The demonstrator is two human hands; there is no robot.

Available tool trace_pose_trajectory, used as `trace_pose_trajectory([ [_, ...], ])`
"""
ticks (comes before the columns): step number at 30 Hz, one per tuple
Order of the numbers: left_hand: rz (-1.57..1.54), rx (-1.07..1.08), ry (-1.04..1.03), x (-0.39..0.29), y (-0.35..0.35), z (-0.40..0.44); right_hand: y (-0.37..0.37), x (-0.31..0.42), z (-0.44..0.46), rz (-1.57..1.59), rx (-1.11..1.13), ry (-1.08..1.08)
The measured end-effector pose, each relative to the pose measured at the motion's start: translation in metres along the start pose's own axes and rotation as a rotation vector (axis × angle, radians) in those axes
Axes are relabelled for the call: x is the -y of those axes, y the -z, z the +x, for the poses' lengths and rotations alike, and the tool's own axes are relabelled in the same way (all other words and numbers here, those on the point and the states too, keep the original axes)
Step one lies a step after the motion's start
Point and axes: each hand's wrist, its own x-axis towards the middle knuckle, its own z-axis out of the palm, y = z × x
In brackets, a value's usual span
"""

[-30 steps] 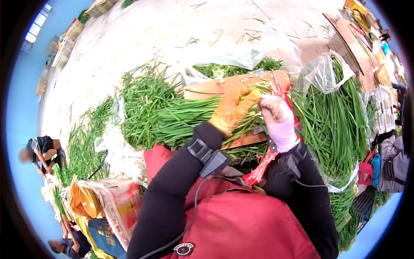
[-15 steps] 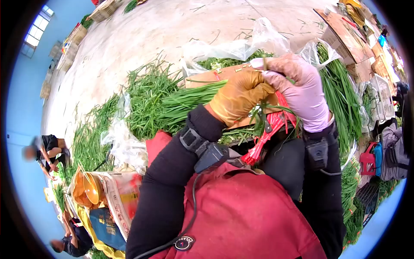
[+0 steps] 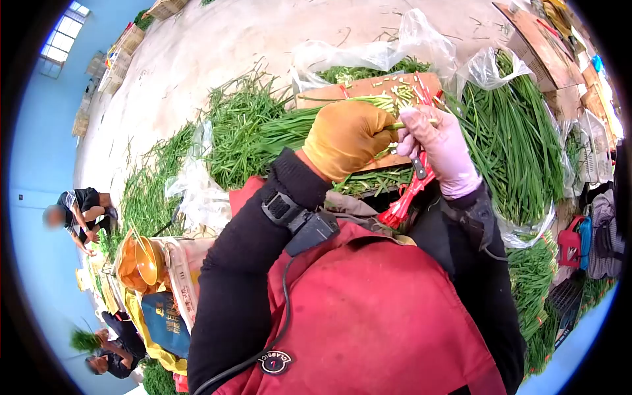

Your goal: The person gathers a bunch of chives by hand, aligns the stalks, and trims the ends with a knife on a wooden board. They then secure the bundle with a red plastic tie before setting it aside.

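My left hand (image 3: 349, 139), in an orange-brown glove, is closed in front of the board. A thin green stalk (image 3: 397, 125) sticks out of its fingers. My right hand (image 3: 442, 146), in a pale pink glove, pinches the stalk's other end between thumb and fingers. Below the right fingers shows a dark handle with rivets (image 3: 419, 168); whether I hold it is unclear. A bunch of red ties (image 3: 399, 209) hangs under it. Behind the left hand lies a bundle of long greens (image 3: 284, 129), pale ends on the wooden board (image 3: 320, 99), where several cut stalk ends are scattered.
Loose greens (image 3: 238, 118) are heaped at the left, beside clear plastic (image 3: 197, 201). More long greens (image 3: 510, 141) lie in plastic at the right. An orange bowl (image 3: 146, 260) stands at lower left. Two people (image 3: 82, 217) work at the far left.
My hands have drawn slightly apart and lower, showing the stalk between them. The right hand has turned, uncovering cut ends on the board. The whole view has shifted a little.
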Motion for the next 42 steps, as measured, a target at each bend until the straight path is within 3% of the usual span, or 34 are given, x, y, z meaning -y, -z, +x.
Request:
trace_pose_trajectory([
  [5,0.057,0.045,-0.041,0.012,0.001,-0.006,0.005,-0.028,0.005,0.133,0.098,-0.046],
  [7,0.095,0.152,0.017,0.012,0.002,-0.009,0.008,-0.024,0.004,0.050,0.147,-0.111],
  [10,0.252,0.106,-0.111,0.024,0.004,-0.011,0.023,-0.025,0.004,-0.103,0.217,-0.213],
  [13,0.279,0.086,-0.056,0.033,0.014,-0.019,0.042,-0.029,0.006,-0.256,0.220,-0.315],
  [16,0.260,0.095,0.062,0.040,0.015,-0.022,0.055,-0.031,-0.016,-0.208,0.534,-0.356],
  [18,0.244,0.090,0.155,0.062,0.011,-0.019,0.048,-0.045,-0.021,-0.457,0.577,-0.519],
  [20,0.277,0.050,0.159,0.080,0.002,-0.011,0.047,-0.090,-0.028,-1.009,0.684,-0.204],
  [22,0.327,0.060,0.176,0.103,-0.010,-0.002,0.044,-0.127,-0.036,-0.869,0.623,0.026],
  [26,0.477,-0.035,0.031,0.137,-0.041,0.021,0.032,-0.119,-0.022,-0.711,0.757,-0.522],
  [30,0.553,-0.060,-0.006,0.174,-0.083,0.042,0.053,-0.162,-0.015,-0.801,0.615,-0.289],
  [31,0.492,0.030,0.098,0.182,-0.094,0.040,0.052,-0.153,-0.011,-0.759,0.561,-0.357],
  [34,0.532,0.011,0.090,0.195,-0.111,0.025,0.062,-0.167,0.000,-0.728,0.486,-0.327],
  [35,0.460,0.193,0.239,0.199,-0.110,0.024,0.065,-0.169,0.004,-0.657,0.419,-0.426],
  [36,0.481,0.201,0.257,0.197,-0.105,0.021,0.073,-0.182,0.009,-0.578,0.377,-0.418],
  [38,0.526,0.212,0.297,0.193,-0.097,0.008,0.078,-0.185,0.022,-0.743,0.157,-0.096],
  [40,0.550,0.302,0.349,0.196,-0.095,-0.005,0.076,-0.182,0.050,-0.636,-0.060,0.041],
  [42,0.568,0.322,0.395,0.199,-0.100,-0.016,0.075,-0.174,0.076,-0.885,-0.109,0.131],
])
